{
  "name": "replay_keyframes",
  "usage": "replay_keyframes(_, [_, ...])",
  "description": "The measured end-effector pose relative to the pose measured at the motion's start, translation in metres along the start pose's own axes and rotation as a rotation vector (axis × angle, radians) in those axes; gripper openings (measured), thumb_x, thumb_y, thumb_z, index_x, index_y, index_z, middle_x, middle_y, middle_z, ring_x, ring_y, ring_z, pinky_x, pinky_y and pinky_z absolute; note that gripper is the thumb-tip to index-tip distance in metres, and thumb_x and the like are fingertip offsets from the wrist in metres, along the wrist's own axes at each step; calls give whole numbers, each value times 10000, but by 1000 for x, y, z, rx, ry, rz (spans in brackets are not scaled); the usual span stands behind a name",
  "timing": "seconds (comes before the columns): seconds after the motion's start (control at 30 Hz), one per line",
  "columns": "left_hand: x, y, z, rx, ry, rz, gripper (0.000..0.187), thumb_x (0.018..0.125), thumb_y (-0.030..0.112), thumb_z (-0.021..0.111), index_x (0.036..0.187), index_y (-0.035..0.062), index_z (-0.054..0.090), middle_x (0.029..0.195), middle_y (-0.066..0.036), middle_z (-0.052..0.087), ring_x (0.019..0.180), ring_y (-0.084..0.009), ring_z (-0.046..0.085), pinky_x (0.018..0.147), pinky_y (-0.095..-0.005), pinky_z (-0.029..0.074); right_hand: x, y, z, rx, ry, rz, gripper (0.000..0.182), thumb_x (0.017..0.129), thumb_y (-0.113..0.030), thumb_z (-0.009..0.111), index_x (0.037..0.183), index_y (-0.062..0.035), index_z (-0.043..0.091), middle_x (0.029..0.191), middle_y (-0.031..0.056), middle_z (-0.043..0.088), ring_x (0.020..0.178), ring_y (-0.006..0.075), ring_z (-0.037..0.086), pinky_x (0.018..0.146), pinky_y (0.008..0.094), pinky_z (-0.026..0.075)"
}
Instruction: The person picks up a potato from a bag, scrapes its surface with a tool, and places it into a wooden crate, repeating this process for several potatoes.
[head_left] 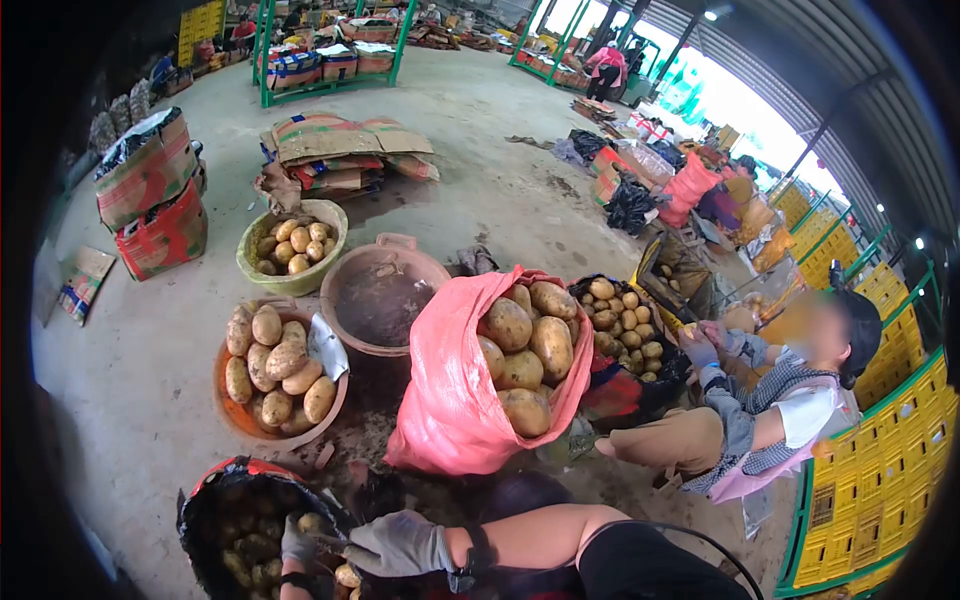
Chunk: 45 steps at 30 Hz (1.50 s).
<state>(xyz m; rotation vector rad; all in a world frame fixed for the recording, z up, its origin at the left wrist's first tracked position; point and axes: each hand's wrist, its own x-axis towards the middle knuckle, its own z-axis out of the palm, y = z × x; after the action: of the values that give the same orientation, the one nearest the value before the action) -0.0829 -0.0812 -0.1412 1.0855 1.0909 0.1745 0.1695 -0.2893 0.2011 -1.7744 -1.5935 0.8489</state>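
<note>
My left hand [298,543], in a grey glove, is closed around a potato [314,524] over a box lined with black plastic [205,505]. Beside it my right hand [400,545], also gloved, reaches in from the right with its fingers closed near that potato; I cannot tell what is in them. More potatoes [250,547] lie inside the lined box. Just beyond my hands stands a pink woven sack [440,400], its mouth rolled open on large potatoes [522,365].
An orange basin [240,410] of potatoes, an empty pinkish basin [345,330] and a green basin [250,270] stand ahead. Flattened cartons [320,145] lie behind them. At right a seated person [770,410] handles a potato near another lined box; yellow crates [870,490] line that side.
</note>
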Motion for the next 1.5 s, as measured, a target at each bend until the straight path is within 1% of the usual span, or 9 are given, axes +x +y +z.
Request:
replay_keyframes(0.1, [-114, 88, 58, -168, -74, 97, 454, 892, 209, 739, 1271, 32, 563, 1096, -132, 691, 890, -312, 714, 728, -477, 641, -10, 0, 9, -34, 12, -17, 359, 1008, -379, 618, 854, -57, 649, 705, 236, 673, 677, 442, 694, 621, 534, 531])
replay_keyframes(0.27, [-208, 114, 96, -804, -252, 130, 502, 1053, 512, 619, 1361, 116, 594, 1232, -64, 679, 1195, -235, 644, 1029, -442, 553, -31, -6, 8, 97, 142, 30, 432, 1007, -463, 633, 943, -39, 686, 768, 239, 709, 736, 446, 719, 656, 529, 535])
replay_keyframes(0.37, [-228, 88, 116, -59, 188, 619, 574, 1043, 528, 631, 1434, 113, 568, 1356, -95, 615, 1217, -266, 622, 1040, -447, 551, -44, -7, -5, 267, 60, 91, 495, 1008, -500, 637, 1058, -12, 700, 859, 269, 727, 786, 448, 735, 692, 531, 537])
replay_keyframes(0.4, [-240, 95, 122, -58, 192, 630, 574, 1043, 528, 631, 1434, 113, 568, 1356, -95, 615, 1217, -266, 622, 1040, -447, 551, -49, -12, -13, 404, -59, 168, 506, 1010, -528, 655, 1043, -24, 690, 724, 129, 698, 586, 254, 690, 543, 411, 502])
replay_keyframes(0.47, [-270, 115, 137, -808, 19, 379, 594, 1049, 505, 624, 1481, 108, 529, 1372, -132, 597, 1241, -283, 607, 1052, -464, 546, -58, -3, 1, 629, -179, 205, 494, 1010, -530, 664, 1047, -39, 691, 725, 76, 676, 565, 192, 645, 527, 363, 485])
replay_keyframes(0.53, [-286, 107, 161, -524, 194, 560, 604, 1049, 503, 620, 1495, 109, 514, 1366, -137, 599, 1240, -287, 606, 1058, -467, 539, -67, 1, 10, 959, -374, 261, 466, 1005, -526, 688, 1131, -78, 710, 768, -16, 651, 556, 99, 583, 510, 276, 459])
replay_keyframes(1.1, [-380, 173, 223, -769, 0, 707, 494, 1142, 420, 450, 1533, 122, 497, 1507, -109, 571, 1389, -265, 552, 1167, -440, 440, -101, -17, -24, 1658, -397, 299, 387, 1056, -477, 634, 1260, -154, 688, 878, -23, 714, 562, 69, 563, 482, 194, 446])
replay_keyframes(1.33, [-357, 144, 213, -480, 370, 593, 200, 1067, 282, 682, 972, 109, 649, 714, 38, 571, 595, -90, 514, 595, -250, 456, -75, 7, -23, 1615, -378, 120, 419, 1070, -530, 599, 1158, -131, 692, 742, -20, 683, 508, 103, 585, 467, 238, 453])
replay_keyframes(1.5, [-358, 122, 199, -172, 225, 490, 149, 1047, 195, 692, 1008, 52, 674, 845, 2, 692, 690, -93, 611, 640, -265, 504, -80, 7, -24, 1609, -374, 130, 400, 1066, -524, 607, 1141, -142, 699, 714, -17, 683, 512, 103, 591, 468, 233, 447])
